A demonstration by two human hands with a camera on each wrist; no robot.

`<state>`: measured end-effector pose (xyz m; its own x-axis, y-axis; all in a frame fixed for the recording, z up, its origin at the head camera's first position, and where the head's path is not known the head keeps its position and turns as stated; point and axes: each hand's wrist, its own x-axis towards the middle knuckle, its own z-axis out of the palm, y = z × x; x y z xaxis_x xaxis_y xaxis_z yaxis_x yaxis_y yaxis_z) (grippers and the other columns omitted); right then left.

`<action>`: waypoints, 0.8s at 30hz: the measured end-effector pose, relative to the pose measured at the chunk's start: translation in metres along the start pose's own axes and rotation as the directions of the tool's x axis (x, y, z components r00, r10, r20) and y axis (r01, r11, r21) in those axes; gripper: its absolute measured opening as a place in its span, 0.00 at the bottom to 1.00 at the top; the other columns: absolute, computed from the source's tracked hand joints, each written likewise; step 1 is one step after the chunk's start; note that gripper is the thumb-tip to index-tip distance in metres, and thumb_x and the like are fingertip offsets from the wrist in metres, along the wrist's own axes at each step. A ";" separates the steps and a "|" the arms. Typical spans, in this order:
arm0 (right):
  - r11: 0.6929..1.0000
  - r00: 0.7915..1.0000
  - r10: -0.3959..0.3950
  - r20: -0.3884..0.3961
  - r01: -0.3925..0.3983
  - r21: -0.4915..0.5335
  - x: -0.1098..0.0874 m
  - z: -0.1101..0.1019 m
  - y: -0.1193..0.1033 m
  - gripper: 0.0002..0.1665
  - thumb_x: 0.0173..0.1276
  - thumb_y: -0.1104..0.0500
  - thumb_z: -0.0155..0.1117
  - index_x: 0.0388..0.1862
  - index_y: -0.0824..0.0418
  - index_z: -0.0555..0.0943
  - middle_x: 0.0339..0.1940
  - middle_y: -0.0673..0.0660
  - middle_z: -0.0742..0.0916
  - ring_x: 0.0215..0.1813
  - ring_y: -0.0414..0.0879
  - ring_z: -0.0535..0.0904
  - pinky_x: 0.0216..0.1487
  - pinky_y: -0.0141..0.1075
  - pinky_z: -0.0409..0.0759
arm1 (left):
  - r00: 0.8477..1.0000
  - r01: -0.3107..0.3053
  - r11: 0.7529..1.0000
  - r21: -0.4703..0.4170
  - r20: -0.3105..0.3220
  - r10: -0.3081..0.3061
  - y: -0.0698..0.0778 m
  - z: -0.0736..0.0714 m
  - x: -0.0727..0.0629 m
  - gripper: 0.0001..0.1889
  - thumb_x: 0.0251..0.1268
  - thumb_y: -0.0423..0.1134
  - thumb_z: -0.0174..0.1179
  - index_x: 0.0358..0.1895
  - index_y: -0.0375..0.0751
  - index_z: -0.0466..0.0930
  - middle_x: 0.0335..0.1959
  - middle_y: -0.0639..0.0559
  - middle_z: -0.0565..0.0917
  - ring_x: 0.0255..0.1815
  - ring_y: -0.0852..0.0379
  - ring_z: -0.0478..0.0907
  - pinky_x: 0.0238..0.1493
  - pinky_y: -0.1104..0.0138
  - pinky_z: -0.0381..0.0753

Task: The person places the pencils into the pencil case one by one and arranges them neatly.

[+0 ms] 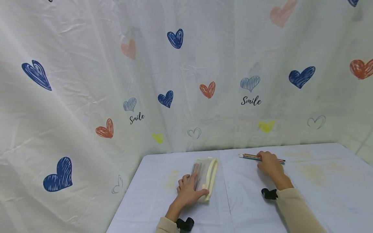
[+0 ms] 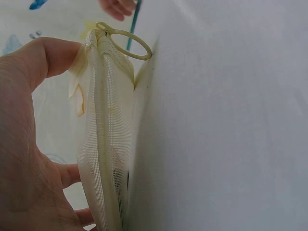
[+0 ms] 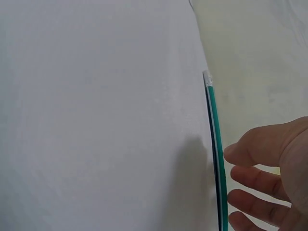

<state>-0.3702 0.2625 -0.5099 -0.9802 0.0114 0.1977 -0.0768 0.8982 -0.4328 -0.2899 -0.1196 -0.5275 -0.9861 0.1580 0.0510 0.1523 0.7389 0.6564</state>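
A cream mesh zip pouch [image 1: 213, 174] lies on the table under my left hand [image 1: 187, 192]. Several thin, pencil-like sticks [image 1: 197, 168] show along its left part. In the left wrist view, the thumb touches the corner of the pouch [image 2: 113, 120] near a loop [image 2: 132, 43], and the fingers lie spread lower down. To the right, a bundle of several pencils [image 1: 247, 156] with white ends lies near the far edge. My right hand [image 1: 269, 164] is over this bundle. In the right wrist view, its loosely bent fingertips are beside a green pencil [image 3: 215, 125]; contact is unclear.
A white cloth with pale yellow stains covers the table [image 1: 242, 207]. Behind it hangs a white curtain [image 1: 186, 64] printed with hearts. Dark wrist cameras [image 1: 185, 224] are worn on both wrists. A tiled surface [image 1: 365, 152] shows at the far right.
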 end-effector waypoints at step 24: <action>1.000 0.996 -0.025 0.082 0.025 -0.005 -0.001 -0.004 0.006 0.15 0.62 0.73 0.61 0.48 0.69 0.84 0.39 0.67 0.84 0.43 0.62 0.78 0.47 0.57 0.76 | 1.000 0.009 1.000 0.008 -0.006 -0.009 0.001 0.001 0.001 0.51 0.51 0.69 0.67 0.79 0.52 0.62 0.75 0.37 0.60 0.72 0.36 0.53 0.65 0.34 0.55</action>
<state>-0.3687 0.2693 -0.5093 -0.9897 -0.0471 0.1352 -0.1006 0.9004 -0.4233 -0.2906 -0.1184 -0.5274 -0.9878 0.1476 0.0492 0.1438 0.7452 0.6511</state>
